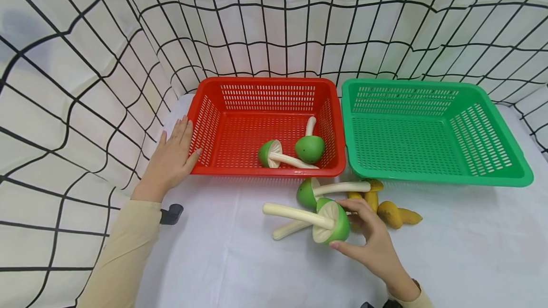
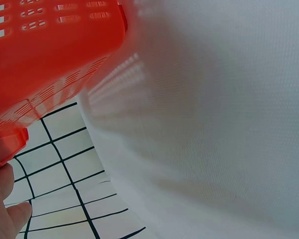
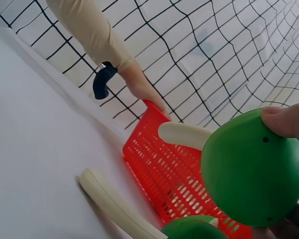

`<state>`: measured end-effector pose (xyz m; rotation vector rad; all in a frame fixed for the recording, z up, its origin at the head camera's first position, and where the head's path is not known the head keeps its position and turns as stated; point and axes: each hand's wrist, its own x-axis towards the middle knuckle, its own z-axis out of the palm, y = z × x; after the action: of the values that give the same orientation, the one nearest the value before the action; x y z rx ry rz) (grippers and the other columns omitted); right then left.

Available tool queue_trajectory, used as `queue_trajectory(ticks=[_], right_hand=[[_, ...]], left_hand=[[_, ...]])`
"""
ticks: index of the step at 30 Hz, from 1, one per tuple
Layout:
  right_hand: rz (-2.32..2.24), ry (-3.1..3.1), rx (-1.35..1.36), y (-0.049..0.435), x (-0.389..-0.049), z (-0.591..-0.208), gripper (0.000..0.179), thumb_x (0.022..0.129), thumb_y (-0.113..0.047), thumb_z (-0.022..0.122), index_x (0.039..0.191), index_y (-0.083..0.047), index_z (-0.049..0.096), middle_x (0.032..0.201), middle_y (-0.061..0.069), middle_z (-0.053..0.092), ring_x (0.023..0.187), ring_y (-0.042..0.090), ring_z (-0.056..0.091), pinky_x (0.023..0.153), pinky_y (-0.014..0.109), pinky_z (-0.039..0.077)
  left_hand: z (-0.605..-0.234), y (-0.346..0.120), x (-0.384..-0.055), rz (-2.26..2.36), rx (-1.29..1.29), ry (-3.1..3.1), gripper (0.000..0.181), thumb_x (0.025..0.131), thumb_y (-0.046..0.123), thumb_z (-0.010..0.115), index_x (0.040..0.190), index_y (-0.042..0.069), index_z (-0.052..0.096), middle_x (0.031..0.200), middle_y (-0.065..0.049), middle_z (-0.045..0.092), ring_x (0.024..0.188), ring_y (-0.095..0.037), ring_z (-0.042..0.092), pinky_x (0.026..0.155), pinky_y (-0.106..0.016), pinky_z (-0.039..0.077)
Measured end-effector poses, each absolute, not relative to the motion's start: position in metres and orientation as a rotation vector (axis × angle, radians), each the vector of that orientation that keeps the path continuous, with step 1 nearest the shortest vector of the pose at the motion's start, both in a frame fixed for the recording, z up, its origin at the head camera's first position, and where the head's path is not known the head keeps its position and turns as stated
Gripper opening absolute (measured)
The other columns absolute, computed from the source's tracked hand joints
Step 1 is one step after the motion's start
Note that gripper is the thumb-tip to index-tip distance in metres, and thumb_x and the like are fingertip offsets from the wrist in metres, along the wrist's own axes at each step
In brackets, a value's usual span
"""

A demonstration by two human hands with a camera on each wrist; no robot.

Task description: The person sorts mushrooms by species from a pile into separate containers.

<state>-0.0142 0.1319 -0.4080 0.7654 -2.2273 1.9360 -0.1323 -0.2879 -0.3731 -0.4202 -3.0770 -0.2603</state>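
Observation:
In the head view my right hand (image 1: 370, 239) grips a toy mushroom (image 1: 340, 227) by its green cap, thumb on the near side. The mushroom's pale stem points left, and in the right wrist view the dark-dotted cap (image 3: 254, 169) is large under the thumb. Beneath it lies another mushroom, its stem (image 1: 288, 230) sticking out, and a third mushroom (image 1: 306, 194) is just behind. My left hand (image 1: 171, 156) rests with straight fingers on the left rim of the red basket (image 1: 265, 172). Two green-capped mushrooms (image 1: 310, 149) lie inside that basket.
A green basket (image 1: 436, 179) stands to the right of the red one. Several yellow-brown mushrooms (image 1: 389, 214) lie on the white cloth (image 1: 227, 260) in front of it, partly behind my right hand. Black netting (image 1: 284, 8) over white fabric encloses the back and left.

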Motion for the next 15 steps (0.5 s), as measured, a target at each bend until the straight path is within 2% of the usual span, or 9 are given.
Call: queue_trajectory(ticks=[15], right_hand=[[1.934,-2.223,0.719,0.1389,-0.0232,-0.4019,0.074,0.057,0.023,0.077,0.125,0.014,0.048,0.120,0.012,0.050,0.111,0.011,0.051,0.091,0.021,0.046]], left_hand=[[-0.3737,-0.2876,-0.1318,-0.254,-0.413,-3.078,0.070,0.098,0.030,0.038,0.147,-0.010,0.008,0.154,-0.025,0.006,0.142,-0.038,0.007,0.109,-0.061,0.008]])
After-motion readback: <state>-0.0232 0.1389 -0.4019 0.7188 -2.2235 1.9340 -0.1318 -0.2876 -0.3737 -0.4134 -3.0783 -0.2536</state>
